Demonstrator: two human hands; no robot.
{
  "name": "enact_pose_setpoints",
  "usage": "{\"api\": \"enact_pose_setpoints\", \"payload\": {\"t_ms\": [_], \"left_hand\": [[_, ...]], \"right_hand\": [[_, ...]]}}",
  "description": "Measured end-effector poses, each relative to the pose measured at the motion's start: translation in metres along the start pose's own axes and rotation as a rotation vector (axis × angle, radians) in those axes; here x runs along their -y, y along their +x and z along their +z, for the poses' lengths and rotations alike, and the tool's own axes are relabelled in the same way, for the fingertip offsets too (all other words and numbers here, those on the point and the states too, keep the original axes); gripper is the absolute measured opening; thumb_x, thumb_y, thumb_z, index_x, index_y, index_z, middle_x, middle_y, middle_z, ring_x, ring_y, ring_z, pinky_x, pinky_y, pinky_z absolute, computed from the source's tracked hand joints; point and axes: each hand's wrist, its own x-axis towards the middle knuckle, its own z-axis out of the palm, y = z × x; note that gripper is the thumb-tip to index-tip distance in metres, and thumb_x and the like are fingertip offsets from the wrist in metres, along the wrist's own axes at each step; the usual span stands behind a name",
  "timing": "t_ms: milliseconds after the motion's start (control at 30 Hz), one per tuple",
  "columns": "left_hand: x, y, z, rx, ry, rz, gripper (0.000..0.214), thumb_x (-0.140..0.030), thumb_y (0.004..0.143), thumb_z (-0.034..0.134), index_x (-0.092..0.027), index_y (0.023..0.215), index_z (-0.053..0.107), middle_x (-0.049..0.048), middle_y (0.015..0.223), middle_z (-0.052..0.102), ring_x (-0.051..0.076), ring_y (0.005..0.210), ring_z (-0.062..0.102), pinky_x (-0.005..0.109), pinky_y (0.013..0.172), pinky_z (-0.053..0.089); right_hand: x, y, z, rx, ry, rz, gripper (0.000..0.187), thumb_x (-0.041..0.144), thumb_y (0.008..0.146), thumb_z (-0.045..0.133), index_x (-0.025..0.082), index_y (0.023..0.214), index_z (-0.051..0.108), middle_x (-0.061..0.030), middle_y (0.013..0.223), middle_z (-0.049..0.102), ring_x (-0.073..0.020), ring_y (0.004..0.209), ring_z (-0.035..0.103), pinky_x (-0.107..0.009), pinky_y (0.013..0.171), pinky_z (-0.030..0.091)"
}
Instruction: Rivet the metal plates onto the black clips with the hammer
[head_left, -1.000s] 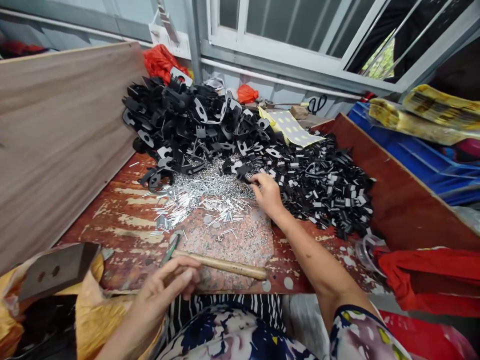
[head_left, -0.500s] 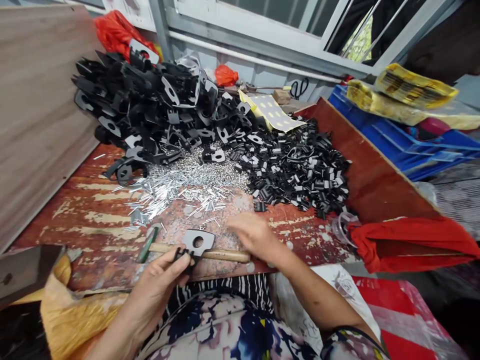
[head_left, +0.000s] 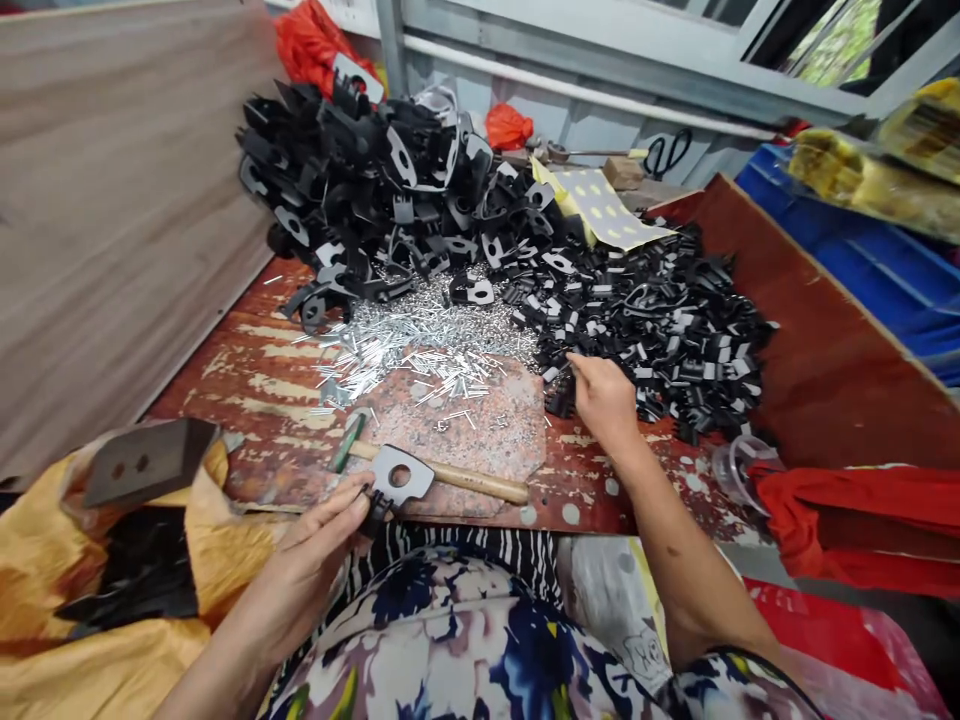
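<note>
My left hand (head_left: 330, 525) is closed on a black plastic bracket (head_left: 401, 478) with a flat grey plate and a round hole. The bracket sits just above a hammer (head_left: 472, 482), which lies across the table with a wooden handle and a green head. My right hand (head_left: 606, 400) reaches to the near left edge of a pile of small black plastic clips (head_left: 667, 330). Its fingers are drawn together at the pile; whatever is between them is too small to make out.
Larger black brackets (head_left: 337, 190) are heaped at the back left. Loose metal pins (head_left: 442, 365) lie by a worn stone slab (head_left: 480, 430). Wooden boards (head_left: 112, 190) wall the left side, and a red-brown board (head_left: 840, 320) the right. A yellow sack (head_left: 225, 550) hangs at the front left.
My right hand has moved from over the slab, right and away from me, to the small clips. My left hand keeps the bracket near the hammer. The view has turned left.
</note>
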Motion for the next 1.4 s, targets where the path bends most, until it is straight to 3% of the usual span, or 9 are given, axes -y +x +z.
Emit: {"api": "enact_pose_setpoints", "payload": {"t_ms": [67, 167, 333, 500, 667, 767, 900, 1100, 1400], "left_hand": [[0.0, 0.0, -0.003, -0.012, -0.018, -0.03, 0.06, -0.048, 0.043, 0.1, -0.022, 0.094, 0.084, 0.0093, 0.129, 0.069, 0.025, 0.102, 0.063, 0.023, 0.064, 0.053], [0.002, 0.001, -0.007, 0.042, -0.031, -0.04, 0.054, -0.049, 0.044, 0.101, -0.02, 0.087, 0.083, 0.0089, 0.119, 0.07, 0.019, 0.086, 0.062, 0.022, 0.062, 0.052], [0.009, 0.004, -0.014, 0.118, 0.033, 0.052, 0.043, -0.051, 0.056, 0.097, -0.02, 0.082, 0.082, 0.0077, 0.109, 0.065, 0.017, 0.085, 0.055, 0.019, 0.06, 0.049], [0.016, 0.006, -0.014, 0.139, 0.129, 0.116, 0.037, -0.052, 0.065, 0.092, -0.022, 0.084, 0.083, 0.0078, 0.141, 0.056, 0.028, 0.118, 0.053, 0.023, 0.072, 0.05], [0.02, 0.009, -0.017, 0.231, 0.254, 0.175, 0.034, -0.056, 0.078, 0.08, -0.023, 0.085, 0.081, 0.0085, 0.144, 0.054, 0.032, 0.126, 0.05, 0.029, 0.077, 0.05], [0.017, 0.009, -0.017, 0.279, 0.322, 0.248, 0.029, -0.053, 0.081, 0.078, -0.025, 0.089, 0.082, 0.0082, 0.143, 0.054, 0.033, 0.132, 0.047, 0.033, 0.089, 0.05], [0.009, 0.005, 0.001, 0.396, 0.284, 0.299, 0.026, -0.048, 0.082, 0.077, -0.022, 0.077, 0.08, 0.0108, 0.121, 0.06, 0.028, 0.108, 0.056, 0.032, 0.074, 0.054], [0.003, 0.004, 0.035, 0.487, -0.041, 0.224, 0.022, -0.041, 0.077, 0.083, -0.019, 0.083, 0.081, 0.0069, 0.104, 0.056, 0.018, 0.085, 0.057, 0.028, 0.067, 0.059], [0.003, 0.005, 0.032, 0.499, -0.089, 0.281, 0.02, -0.037, 0.083, 0.08, -0.017, 0.086, 0.08, 0.0051, 0.104, 0.053, 0.014, 0.083, 0.059, 0.023, 0.068, 0.061]], "right_hand": [[0.018, -0.017, -0.003, -0.065, 0.212, 0.044, 0.025, 0.028, 0.1, 0.053, 0.021, 0.112, 0.074, -0.0084, 0.101, 0.076, -0.0231, 0.093, 0.066, -0.038, 0.087, 0.054], [0.046, -0.051, 0.002, 0.074, 0.44, 0.091, 0.014, 0.03, 0.095, 0.061, 0.023, 0.099, 0.072, -0.0031, 0.089, 0.075, -0.0186, 0.078, 0.067, -0.03, 0.071, 0.054], [0.062, -0.086, 0.013, 0.168, 0.215, -0.064, 0.024, 0.018, 0.091, 0.053, 0.02, 0.109, 0.069, -0.0078, 0.102, 0.075, -0.024, 0.095, 0.07, -0.037, 0.086, 0.054], [0.068, -0.088, 0.007, 0.218, 0.006, -0.07, 0.061, 0.015, 0.086, 0.051, 0.014, 0.147, 0.05, -0.008, 0.092, 0.073, -0.026, 0.082, 0.068, -0.039, 0.077, 0.054], [0.078, -0.088, -0.001, 0.236, -0.027, -0.104, 0.03, 0.011, 0.087, 0.053, 0.022, 0.109, 0.07, -0.0064, 0.094, 0.074, -0.0255, 0.091, 0.068, -0.037, 0.081, 0.052], [0.081, -0.081, -0.006, 0.094, 0.039, -0.049, 0.019, 0.013, 0.093, 0.053, 0.021, 0.098, 0.07, -0.0064, 0.092, 0.074, -0.025, 0.09, 0.067, -0.038, 0.081, 0.051], [0.104, -0.066, -0.007, -0.087, 0.326, -0.076, 0.02, 0.014, 0.095, 0.056, 0.023, 0.104, 0.072, -0.0046, 0.097, 0.077, -0.0222, 0.093, 0.068, -0.043, 0.096, 0.051], [0.163, -0.063, 0.001, -0.005, 0.595, -0.195, 0.025, 0.012, 0.092, 0.059, 0.028, 0.101, 0.075, 0.0011, 0.095, 0.08, -0.0186, 0.09, 0.074, -0.054, 0.116, 0.039], [0.178, -0.069, 0.016, 0.012, 0.705, -0.098, 0.022, 0.015, 0.092, 0.061, 0.029, 0.097, 0.077, 0.0015, 0.09, 0.08, -0.0174, 0.079, 0.074, -0.058, 0.122, 0.031]]}}
